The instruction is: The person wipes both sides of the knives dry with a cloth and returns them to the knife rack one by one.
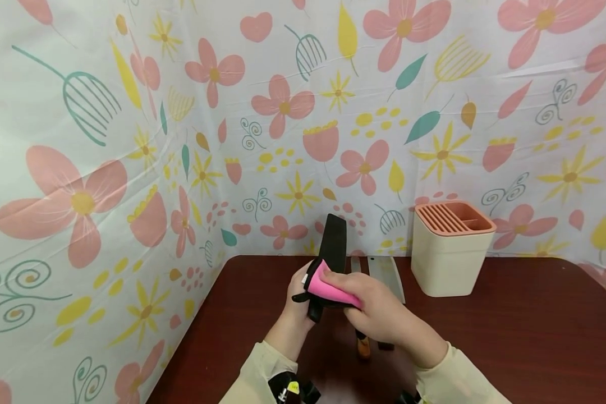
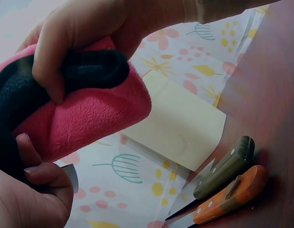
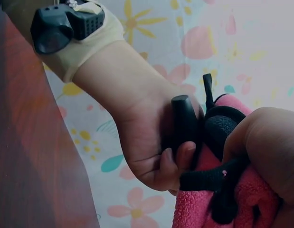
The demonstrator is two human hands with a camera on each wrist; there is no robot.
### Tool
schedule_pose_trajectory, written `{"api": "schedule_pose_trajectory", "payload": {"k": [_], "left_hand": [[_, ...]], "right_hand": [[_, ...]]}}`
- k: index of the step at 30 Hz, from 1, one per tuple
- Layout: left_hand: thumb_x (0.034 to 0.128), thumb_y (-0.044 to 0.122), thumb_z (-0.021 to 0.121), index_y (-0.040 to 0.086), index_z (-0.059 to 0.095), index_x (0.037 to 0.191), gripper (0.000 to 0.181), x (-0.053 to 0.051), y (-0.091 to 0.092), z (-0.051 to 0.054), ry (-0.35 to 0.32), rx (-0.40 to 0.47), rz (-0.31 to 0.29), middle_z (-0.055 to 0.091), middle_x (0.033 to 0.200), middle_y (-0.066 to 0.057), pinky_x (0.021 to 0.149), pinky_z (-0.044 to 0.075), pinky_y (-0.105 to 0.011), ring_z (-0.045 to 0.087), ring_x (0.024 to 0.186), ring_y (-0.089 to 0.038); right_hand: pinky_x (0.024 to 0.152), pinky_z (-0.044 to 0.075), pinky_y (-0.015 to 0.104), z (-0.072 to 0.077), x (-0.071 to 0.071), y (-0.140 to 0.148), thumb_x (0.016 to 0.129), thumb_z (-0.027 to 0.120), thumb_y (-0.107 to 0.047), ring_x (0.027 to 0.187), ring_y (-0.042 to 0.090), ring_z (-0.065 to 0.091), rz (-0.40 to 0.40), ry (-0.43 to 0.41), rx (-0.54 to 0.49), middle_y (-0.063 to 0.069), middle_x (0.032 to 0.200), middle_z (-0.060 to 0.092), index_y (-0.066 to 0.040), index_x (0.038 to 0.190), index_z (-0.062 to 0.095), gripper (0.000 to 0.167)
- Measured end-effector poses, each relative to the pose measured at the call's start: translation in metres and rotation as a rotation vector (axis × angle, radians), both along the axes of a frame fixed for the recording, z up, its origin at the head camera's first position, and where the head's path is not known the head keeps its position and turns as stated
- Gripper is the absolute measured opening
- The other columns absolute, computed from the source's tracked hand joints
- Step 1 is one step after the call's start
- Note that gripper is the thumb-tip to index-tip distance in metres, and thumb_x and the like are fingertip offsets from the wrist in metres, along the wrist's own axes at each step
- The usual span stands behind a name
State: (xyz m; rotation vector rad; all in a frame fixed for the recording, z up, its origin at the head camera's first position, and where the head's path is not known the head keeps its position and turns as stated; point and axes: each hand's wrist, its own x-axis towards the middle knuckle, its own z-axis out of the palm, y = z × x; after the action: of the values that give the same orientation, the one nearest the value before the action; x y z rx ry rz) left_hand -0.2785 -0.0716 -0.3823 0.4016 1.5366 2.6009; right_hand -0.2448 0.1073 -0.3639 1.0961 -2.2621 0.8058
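Observation:
A black knife (image 1: 333, 241) with a broad dark blade points up and away in the head view. My left hand (image 1: 294, 300) grips its black handle (image 3: 184, 118), whose butt end shows in the right wrist view. Against the knife sits a pink fuzzy cloth (image 1: 328, 287) with black trim and straps. My right hand (image 1: 379, 306) pinches this cloth, thumb on the pink side. In the left wrist view, the right fingers (image 2: 52, 66) curl over a black strip of the cloth. The cloth covers the lower part of the blade.
On the dark red table (image 1: 525, 331) lie a wide-bladed knife (image 1: 386, 275) and an orange-handled knife (image 2: 237, 194), both beyond and below my hands. A cream knife holder (image 1: 446, 264) with a slotted orange top stands at the back right. Flower-patterned curtains (image 1: 293, 163) enclose the back and left.

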Motion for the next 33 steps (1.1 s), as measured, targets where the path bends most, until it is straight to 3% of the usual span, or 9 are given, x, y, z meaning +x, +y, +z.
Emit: {"api": "schedule_pose_trajectory", "payload": {"k": [4, 7, 12, 19, 26, 29, 33], "left_hand": [[0.1083, 0.029, 0.045, 0.022, 0.055, 0.068, 0.042, 0.002, -0.001, 0.008, -0.047, 0.023, 0.008, 0.055, 0.063, 0.012, 0.061, 0.046, -0.018, 0.051, 0.058, -0.002], [0.1102, 0.025, 0.041, 0.021, 0.055, 0.073, 0.04, 0.007, -0.001, 0.016, -0.092, 0.061, -0.004, 0.054, 0.063, 0.012, 0.061, 0.046, -0.018, 0.051, 0.058, -0.001], [0.1109, 0.017, 0.033, 0.016, 0.057, 0.089, 0.033, 0.014, -0.003, 0.026, -0.095, 0.137, -0.052, 0.054, 0.068, 0.01, 0.061, 0.045, -0.015, 0.052, 0.061, 0.001], [0.1112, 0.016, 0.024, 0.007, 0.05, 0.116, 0.028, 0.007, -0.01, 0.016, -0.084, 0.168, -0.139, 0.054, 0.072, 0.004, 0.054, 0.045, -0.013, 0.052, 0.052, 0.0], [0.1113, 0.02, 0.024, 0.006, 0.044, 0.139, 0.037, -0.008, -0.01, 0.001, -0.106, 0.075, -0.1, 0.052, 0.07, 0.006, 0.051, 0.043, -0.014, 0.047, 0.049, -0.002], [0.1114, 0.023, 0.027, 0.008, 0.046, 0.14, 0.037, -0.008, -0.008, -0.001, -0.141, 0.055, -0.075, 0.052, 0.072, 0.007, 0.05, 0.042, -0.016, 0.046, 0.049, -0.003], [0.1105, 0.025, 0.033, 0.008, 0.049, 0.143, 0.04, -0.007, -0.006, -0.001, -0.153, 0.025, -0.037, 0.053, 0.076, 0.006, 0.054, 0.043, -0.016, 0.047, 0.055, -0.002]], "right_hand": [[0.095, 0.057, 0.042, 0.001, 0.004, 0.0, 0.077, 0.067, 0.005, 0.12, 0.019, 0.067, 0.026, -0.001, 0.007, -0.001, 0.142, 0.066, -0.02, 0.145, 0.06, 0.072], [0.096, 0.057, 0.042, 0.002, 0.008, 0.0, 0.077, 0.067, 0.005, 0.123, 0.019, 0.066, 0.044, -0.018, 0.017, -0.003, 0.143, 0.065, -0.02, 0.145, 0.061, 0.072], [0.1, 0.055, 0.043, 0.006, 0.012, 0.0, 0.076, 0.065, 0.006, 0.127, 0.018, 0.065, 0.098, -0.013, 0.05, -0.004, 0.144, 0.064, -0.017, 0.145, 0.06, 0.072], [0.098, 0.057, 0.039, 0.01, 0.018, 0.002, 0.075, 0.063, 0.008, 0.123, 0.015, 0.067, 0.19, 0.003, 0.083, -0.003, 0.14, 0.067, -0.019, 0.142, 0.063, 0.073], [0.098, 0.056, 0.035, 0.013, 0.019, 0.006, 0.077, 0.062, 0.011, 0.122, 0.013, 0.066, 0.29, -0.044, 0.099, -0.003, 0.136, 0.068, -0.02, 0.143, 0.062, 0.072], [0.098, 0.055, 0.032, 0.016, 0.02, 0.009, 0.077, 0.061, 0.012, 0.12, 0.011, 0.066, 0.35, -0.066, 0.092, -0.003, 0.135, 0.069, -0.02, 0.143, 0.061, 0.073], [0.086, 0.055, 0.024, 0.025, 0.02, 0.016, 0.078, 0.059, 0.015, 0.103, 0.005, 0.066, 0.45, -0.204, 0.034, -0.004, 0.132, 0.069, -0.02, 0.145, 0.059, 0.076]]}}
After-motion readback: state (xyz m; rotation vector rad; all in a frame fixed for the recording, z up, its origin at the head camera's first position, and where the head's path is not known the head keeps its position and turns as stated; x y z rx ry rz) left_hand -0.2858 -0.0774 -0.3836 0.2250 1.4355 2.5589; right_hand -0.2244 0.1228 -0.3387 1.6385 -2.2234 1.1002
